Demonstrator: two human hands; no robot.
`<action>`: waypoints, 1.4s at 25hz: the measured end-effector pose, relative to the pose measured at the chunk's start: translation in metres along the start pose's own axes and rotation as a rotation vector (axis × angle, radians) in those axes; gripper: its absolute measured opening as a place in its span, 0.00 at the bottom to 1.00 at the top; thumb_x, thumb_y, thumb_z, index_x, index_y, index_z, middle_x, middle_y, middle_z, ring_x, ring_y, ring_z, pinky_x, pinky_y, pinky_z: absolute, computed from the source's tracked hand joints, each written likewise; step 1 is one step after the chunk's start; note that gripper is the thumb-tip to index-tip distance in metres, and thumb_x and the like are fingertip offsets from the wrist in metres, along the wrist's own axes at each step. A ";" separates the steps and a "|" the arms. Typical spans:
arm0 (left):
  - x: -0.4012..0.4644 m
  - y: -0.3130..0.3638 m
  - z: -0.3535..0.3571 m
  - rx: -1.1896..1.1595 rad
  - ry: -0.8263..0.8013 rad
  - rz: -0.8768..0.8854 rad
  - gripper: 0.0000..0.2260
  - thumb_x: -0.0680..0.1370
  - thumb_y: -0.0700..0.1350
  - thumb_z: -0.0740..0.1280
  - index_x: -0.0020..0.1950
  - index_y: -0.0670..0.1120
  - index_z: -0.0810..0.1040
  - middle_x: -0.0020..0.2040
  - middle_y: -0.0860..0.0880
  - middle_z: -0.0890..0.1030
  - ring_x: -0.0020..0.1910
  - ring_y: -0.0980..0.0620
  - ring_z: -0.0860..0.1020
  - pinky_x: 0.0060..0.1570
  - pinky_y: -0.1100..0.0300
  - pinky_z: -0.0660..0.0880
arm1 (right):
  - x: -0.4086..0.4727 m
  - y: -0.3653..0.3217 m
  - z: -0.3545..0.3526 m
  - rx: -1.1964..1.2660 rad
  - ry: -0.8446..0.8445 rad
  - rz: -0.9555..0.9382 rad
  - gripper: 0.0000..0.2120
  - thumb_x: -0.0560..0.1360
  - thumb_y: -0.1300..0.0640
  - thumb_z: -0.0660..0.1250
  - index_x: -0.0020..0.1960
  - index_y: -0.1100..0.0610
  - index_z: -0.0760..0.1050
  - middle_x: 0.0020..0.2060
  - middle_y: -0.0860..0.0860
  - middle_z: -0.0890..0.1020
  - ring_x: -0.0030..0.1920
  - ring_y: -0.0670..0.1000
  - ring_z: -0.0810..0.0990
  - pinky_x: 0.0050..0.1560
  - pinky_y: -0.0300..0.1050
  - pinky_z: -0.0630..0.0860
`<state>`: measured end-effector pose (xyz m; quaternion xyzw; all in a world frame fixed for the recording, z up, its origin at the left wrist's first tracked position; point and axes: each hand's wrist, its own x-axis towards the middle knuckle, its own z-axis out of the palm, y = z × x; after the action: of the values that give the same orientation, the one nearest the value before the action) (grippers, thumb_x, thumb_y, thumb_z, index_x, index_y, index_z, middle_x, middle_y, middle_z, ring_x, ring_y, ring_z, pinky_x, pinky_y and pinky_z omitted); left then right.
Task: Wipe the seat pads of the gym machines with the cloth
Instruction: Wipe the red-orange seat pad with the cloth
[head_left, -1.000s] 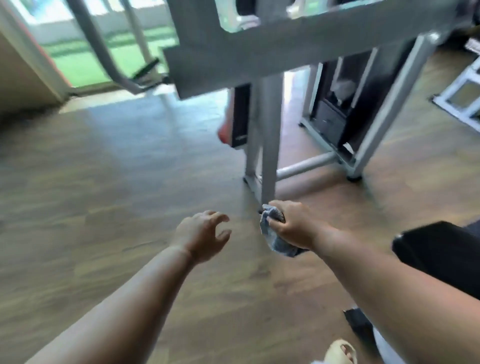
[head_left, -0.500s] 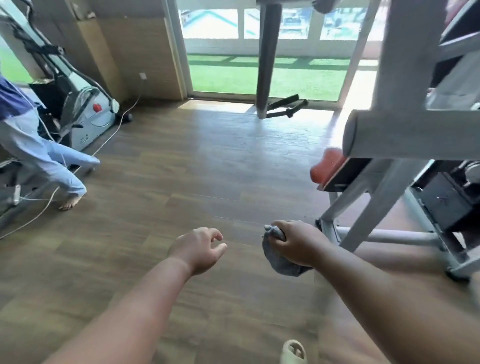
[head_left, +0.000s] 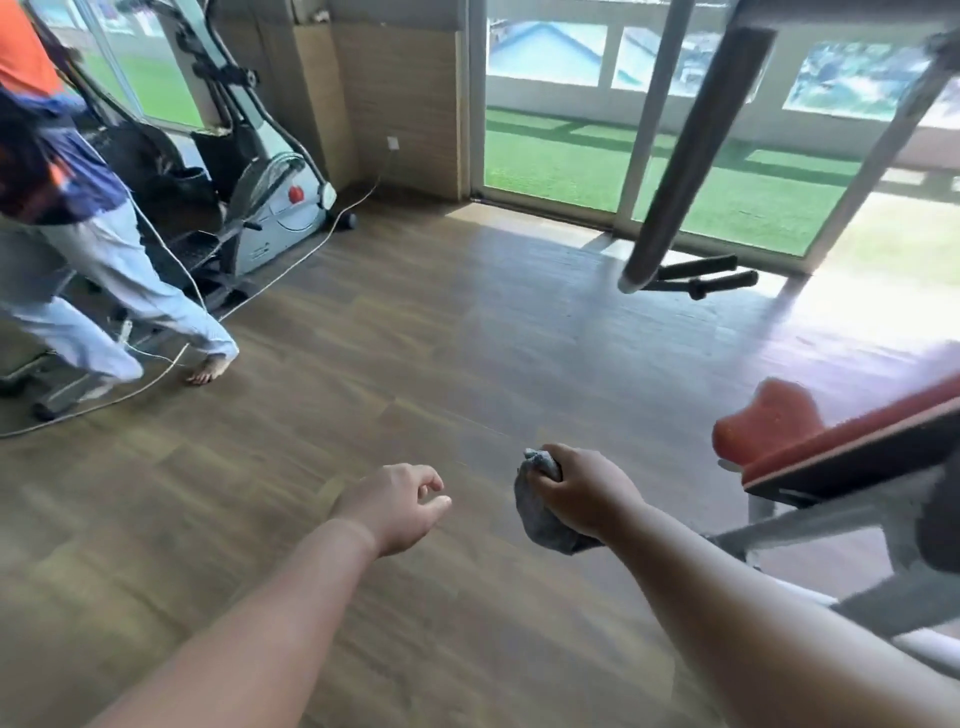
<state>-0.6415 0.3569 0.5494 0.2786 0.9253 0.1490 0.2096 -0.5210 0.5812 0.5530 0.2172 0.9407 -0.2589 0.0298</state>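
Note:
My right hand (head_left: 584, 491) grips a bunched grey cloth (head_left: 540, 519) in mid-air above the wooden floor. To its right stands a gym machine with a red seat pad (head_left: 810, 431) on a grey metal frame (head_left: 810, 525); the hand is left of the pad and apart from it. My left hand (head_left: 400, 501) hangs in the air beside the right one, fingers loosely curled and holding nothing.
Another person (head_left: 78, 244) walks barefoot at the left past an elliptical trainer (head_left: 260, 171) with a cable (head_left: 156, 374) trailing over the floor. A grey machine bar (head_left: 680, 156) hangs down at the upper right with black handles (head_left: 711, 278) behind it. Glass doors open onto green turf.
The view has swung left and up from the machine frame toward the open floor. The red pad now lies at the right. Both hands keep their pose, the cloth still held.

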 end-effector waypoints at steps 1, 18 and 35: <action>0.016 -0.009 -0.009 -0.006 0.005 -0.004 0.14 0.74 0.62 0.64 0.56 0.59 0.79 0.50 0.60 0.78 0.52 0.54 0.79 0.57 0.55 0.75 | 0.021 -0.006 0.002 0.014 0.008 0.008 0.13 0.75 0.41 0.58 0.47 0.48 0.73 0.41 0.47 0.81 0.44 0.54 0.79 0.42 0.46 0.73; 0.382 -0.047 -0.193 0.124 -0.127 0.284 0.12 0.77 0.60 0.64 0.57 0.58 0.78 0.51 0.59 0.79 0.54 0.55 0.79 0.57 0.56 0.76 | 0.345 -0.065 -0.054 0.005 0.176 0.159 0.13 0.76 0.43 0.61 0.56 0.46 0.77 0.46 0.46 0.83 0.49 0.53 0.80 0.47 0.47 0.77; 0.781 0.011 -0.285 0.020 -0.146 0.202 0.10 0.78 0.56 0.66 0.56 0.55 0.80 0.50 0.56 0.79 0.50 0.55 0.78 0.49 0.63 0.71 | 0.770 0.027 -0.168 0.005 0.084 0.143 0.14 0.74 0.40 0.58 0.49 0.47 0.75 0.42 0.46 0.82 0.44 0.53 0.80 0.44 0.47 0.76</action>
<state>-1.3619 0.7716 0.5629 0.3828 0.8762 0.1394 0.2576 -1.1961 0.9894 0.5556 0.2945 0.9226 -0.2490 0.0083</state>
